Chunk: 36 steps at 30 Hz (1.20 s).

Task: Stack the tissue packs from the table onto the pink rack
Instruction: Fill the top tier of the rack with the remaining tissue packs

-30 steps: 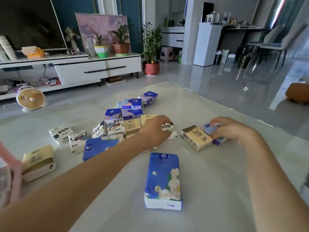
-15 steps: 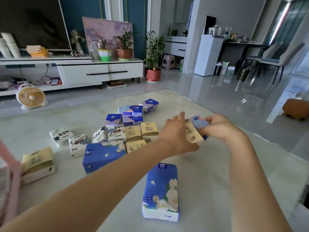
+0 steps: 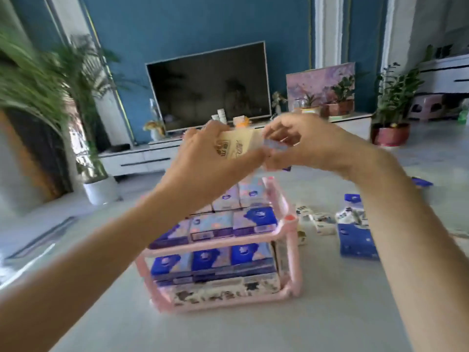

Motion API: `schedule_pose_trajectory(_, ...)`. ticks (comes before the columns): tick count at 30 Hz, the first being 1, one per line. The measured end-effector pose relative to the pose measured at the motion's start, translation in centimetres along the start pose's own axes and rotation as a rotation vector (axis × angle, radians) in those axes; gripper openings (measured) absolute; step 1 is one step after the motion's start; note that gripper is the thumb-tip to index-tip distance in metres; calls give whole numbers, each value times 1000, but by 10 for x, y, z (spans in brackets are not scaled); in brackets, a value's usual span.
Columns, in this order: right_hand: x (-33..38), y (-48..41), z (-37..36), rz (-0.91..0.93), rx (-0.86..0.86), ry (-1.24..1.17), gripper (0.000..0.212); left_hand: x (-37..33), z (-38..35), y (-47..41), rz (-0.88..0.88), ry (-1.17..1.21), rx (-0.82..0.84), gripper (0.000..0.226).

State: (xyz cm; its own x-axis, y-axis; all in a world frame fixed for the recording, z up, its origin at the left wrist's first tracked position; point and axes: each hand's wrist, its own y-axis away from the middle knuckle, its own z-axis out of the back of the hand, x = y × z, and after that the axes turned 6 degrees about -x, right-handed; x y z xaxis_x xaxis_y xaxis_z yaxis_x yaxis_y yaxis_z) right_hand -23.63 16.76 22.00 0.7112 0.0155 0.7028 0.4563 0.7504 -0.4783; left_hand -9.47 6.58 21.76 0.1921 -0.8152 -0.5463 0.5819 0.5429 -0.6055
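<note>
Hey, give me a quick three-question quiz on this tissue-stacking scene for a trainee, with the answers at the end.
1. True or false: both shelves of the pink rack already hold tissue packs.
2. Which pack does the left hand grip? A) beige tissue pack B) dark blue pack C) black-and-white pack
3. Fill in: the light blue pack is pinched by the ___ hand.
Key: 1 true; 2 A; 3 right hand.

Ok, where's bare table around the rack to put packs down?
Bare table in front of the pink rack, between the forearms, is the free patch. Right of it is crowded with loose packs. Left is mostly hidden by a forearm.
</note>
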Motion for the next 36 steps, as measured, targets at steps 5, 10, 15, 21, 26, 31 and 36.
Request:
schedule_pose_trajectory(5,21,-4,-72,1,259,120,43,60,57,12,301,-182,-16,61)
schedule_pose_trajectory(10,9,-3,-97,-72,304,398,39,93,38,18,387,-359,89,69)
schedule_pose_trajectory(15,7,4,-106,25,224,606,34,101,14,25,304,-718,145,74)
schedule_pose_trajectory(21,-3,10,-112,116,222,604,40,115,34,38,169,-562,163,44)
schedule_pose_trajectory(26,-13,6,-115,184,219,546,44,126,49,55,115,-368,228,37)
schedule_pose_trajectory(31,-15,5,-119,183,212,503,41,130,43,51,54,-373,159,35)
schedule_pose_trajectory(36,-13,5,-118,197,186,469,33,132,43,49,47,-381,161,35)
